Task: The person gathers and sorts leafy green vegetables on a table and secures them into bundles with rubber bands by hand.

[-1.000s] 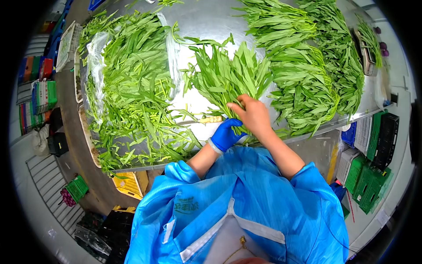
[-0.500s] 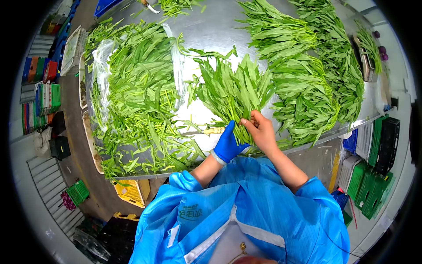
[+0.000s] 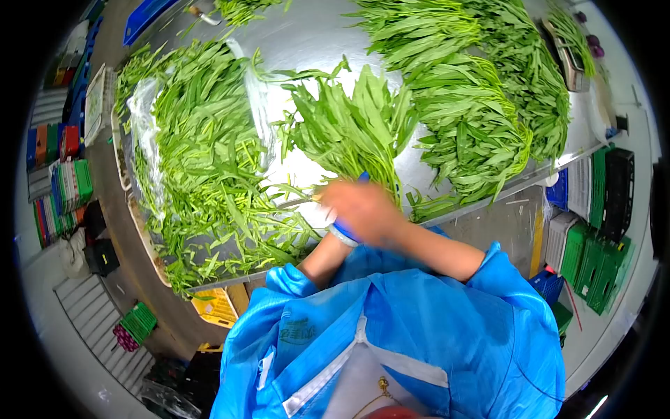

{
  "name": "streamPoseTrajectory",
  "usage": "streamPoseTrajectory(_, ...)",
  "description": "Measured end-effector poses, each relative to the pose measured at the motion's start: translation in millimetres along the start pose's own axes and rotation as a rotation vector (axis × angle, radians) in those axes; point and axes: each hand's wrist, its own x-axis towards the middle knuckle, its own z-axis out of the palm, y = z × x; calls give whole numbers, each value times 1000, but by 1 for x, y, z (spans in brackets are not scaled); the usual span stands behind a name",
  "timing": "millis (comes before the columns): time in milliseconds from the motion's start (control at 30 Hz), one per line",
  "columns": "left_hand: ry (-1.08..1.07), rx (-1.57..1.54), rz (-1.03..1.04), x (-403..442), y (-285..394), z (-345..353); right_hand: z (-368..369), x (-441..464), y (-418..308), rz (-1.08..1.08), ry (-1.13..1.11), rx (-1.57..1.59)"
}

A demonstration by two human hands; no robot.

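Note:
A bunch of water spinach [image 3: 356, 122] lies on the metal table, leaves pointing away from me and stems towards me. My left hand [image 3: 344, 231], in a blue glove, is closed around its stems; most of that hand is hidden beneath my right. Bare and smeared by motion, my right hand [image 3: 366, 211] crosses over the left. Its fingertips are close to the pale handle of a knife [image 3: 292, 202] whose blade points left; whether they grip it cannot be made out.
Loose water spinach [image 3: 209, 146] is heaped on plastic film at left. Bundled rows [image 3: 467, 119] lie at right, beside a scale [image 3: 569, 59]. A second knife [image 3: 204, 15] lies at the far edge. A yellow crate [image 3: 215, 307] stands below the table, green crates [image 3: 597, 279] at right.
My right hand has left the stems and swung left across my left hand towards the knife handle. The left hand stays at the stems. The whole view has shifted slightly.

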Motion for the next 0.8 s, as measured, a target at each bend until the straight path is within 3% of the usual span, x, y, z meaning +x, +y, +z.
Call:
streamPoseTrajectory(33,-30,38,34,3,-3,-13,7,10,-15,-218,-231,-91)
streamPoseTrajectory(133,-29,100,79,5,-6,-20,-1,-6,-1,-106,-101,-110)
streamPoseTrajectory(167,1,96,64,3,-5,-13,-18,-9,11,19,62,-123)
streamPoseTrajectory(200,35,82,45,1,-3,-4,-34,-16,14,403,215,-27)
streamPoseTrajectory(233,54,69,39,-2,-1,2,-49,-21,30,434,362,-232)
streamPoseTrajectory(267,70,50,34,-5,0,4,-63,-27,46,520,303,-350)
streamPoseTrajectory(367,92,25,-6,-3,-1,-8,-49,-47,76,660,79,91)
streamPoseTrajectory(533,34,31,-16,-4,1,-4,-50,-48,56,583,486,352)
streamPoseTrajectory(567,14,51,4,-5,1,0,-52,-53,62,497,503,290)
streamPoseTrajectory(633,-17,80,25,-4,0,2,-47,-50,67,446,573,465)
streamPoseTrajectory(733,-11,137,33,-1,-1,3,-49,-56,74,764,491,699)
streamPoseTrajectory(800,40,217,41,-4,-1,7,-46,-60,81,863,379,540)
